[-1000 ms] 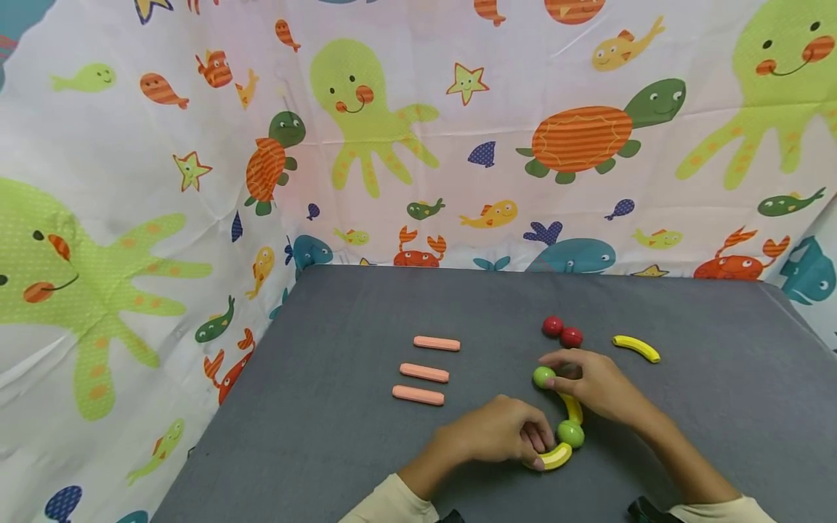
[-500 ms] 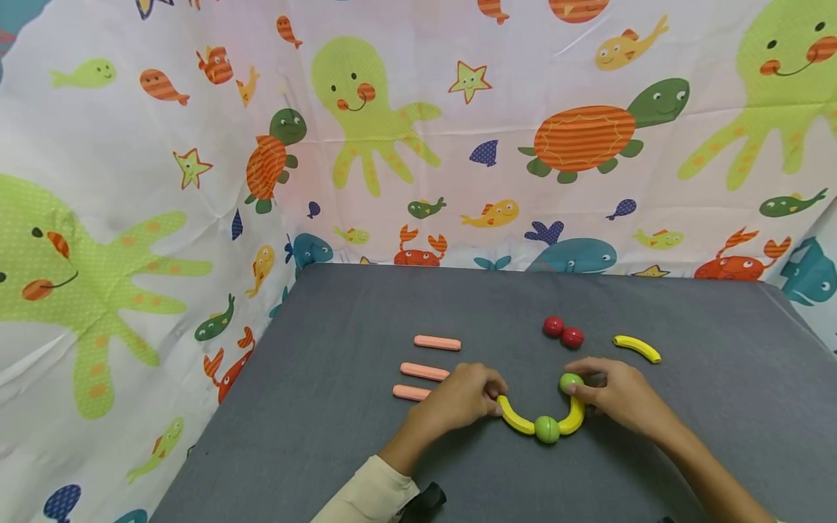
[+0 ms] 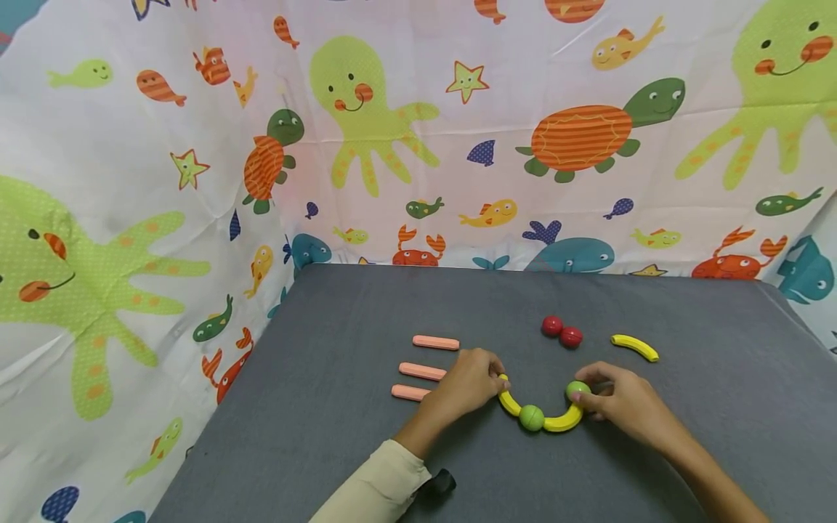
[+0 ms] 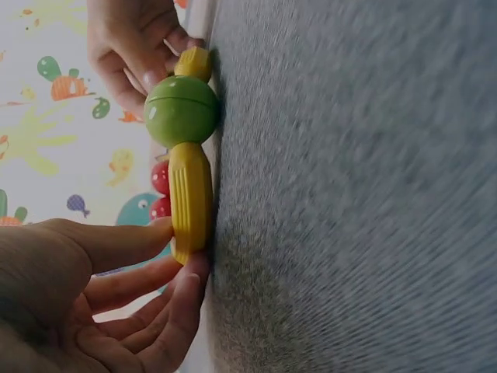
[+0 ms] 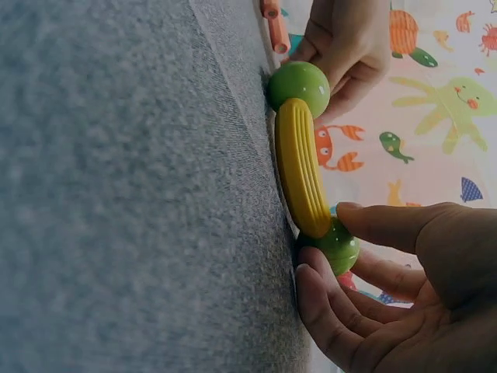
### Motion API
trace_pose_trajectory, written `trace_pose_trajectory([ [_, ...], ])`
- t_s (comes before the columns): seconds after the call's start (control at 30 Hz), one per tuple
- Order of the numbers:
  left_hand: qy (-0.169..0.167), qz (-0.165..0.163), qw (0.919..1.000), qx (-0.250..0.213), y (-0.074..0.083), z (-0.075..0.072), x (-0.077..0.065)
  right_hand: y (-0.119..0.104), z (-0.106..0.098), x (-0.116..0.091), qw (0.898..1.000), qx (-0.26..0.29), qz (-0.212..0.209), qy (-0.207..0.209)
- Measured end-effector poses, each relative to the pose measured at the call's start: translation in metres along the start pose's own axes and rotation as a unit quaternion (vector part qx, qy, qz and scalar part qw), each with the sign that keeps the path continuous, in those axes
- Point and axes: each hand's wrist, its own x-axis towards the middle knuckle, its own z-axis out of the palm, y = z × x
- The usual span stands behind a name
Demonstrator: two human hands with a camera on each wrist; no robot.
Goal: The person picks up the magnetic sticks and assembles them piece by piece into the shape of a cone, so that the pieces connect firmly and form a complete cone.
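On the grey table lies a U-shaped row of curved yellow blocks and green balls. My left hand (image 3: 469, 379) pinches the free end of the left yellow curved block (image 3: 508, 404), thumb and fingertips on either side in the left wrist view. That block meets a green ball (image 3: 532, 418) at the bottom of the U. A second yellow curved block (image 5: 301, 167) runs from this ball to another green ball (image 5: 338, 252) at the right end. My right hand (image 3: 617, 396) holds that end ball between thumb and fingers, covering part of it.
Three pink ridged sticks (image 3: 436, 342) lie to the left, the nearest partly behind my left hand. Beyond the row sit two red balls (image 3: 571, 337), side by side, and a loose yellow curved block (image 3: 635, 347). A sea-animal curtain (image 3: 484, 145) hangs behind the table.
My left hand has moved up and left with the yellow block's end, swinging the row into a U. My right hand has shifted right, then slightly nearer, with its green ball.
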Motion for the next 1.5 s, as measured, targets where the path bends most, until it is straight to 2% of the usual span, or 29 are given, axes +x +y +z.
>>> trace_pose_trajectory([
  [0.2,0.023,-0.004,0.9997,-0.009,-0.002,-0.002,0.016,0.0,0.002,-0.006,1.0,-0.001,0.002,-0.012],
  [0.47,0.012,-0.014,0.9983,-0.055,-0.004,-0.001,0.035,0.001,0.008,-0.009,1.0,0.007,0.007,-0.002],
  [0.67,0.032,0.001,0.9984,-0.046,-0.007,0.001,0.046,0.002,0.014,-0.01,1.0,0.025,-0.01,0.004],
  [0.87,0.045,-0.004,0.9978,-0.049,-0.007,0.001,0.049,0.001,0.018,-0.01,0.999,0.026,-0.023,0.008],
  [1.07,0.06,-0.002,0.9964,-0.061,-0.008,0.004,0.047,0.001,0.015,-0.009,0.999,0.025,-0.019,-0.002],
  [1.23,0.094,0.038,0.9915,-0.081,-0.004,0.007,0.035,-0.002,0.004,-0.007,1.0,0.009,-0.017,-0.004],
  [1.37,0.112,0.079,0.9847,-0.107,0.007,0.009,0.021,-0.006,-0.004,-0.004,0.999,-0.019,-0.034,0.021],
  [1.5,0.09,0.093,0.982,-0.138,0.02,0.011,0.006,-0.012,-0.011,0.0,0.996,-0.039,-0.06,0.061],
])
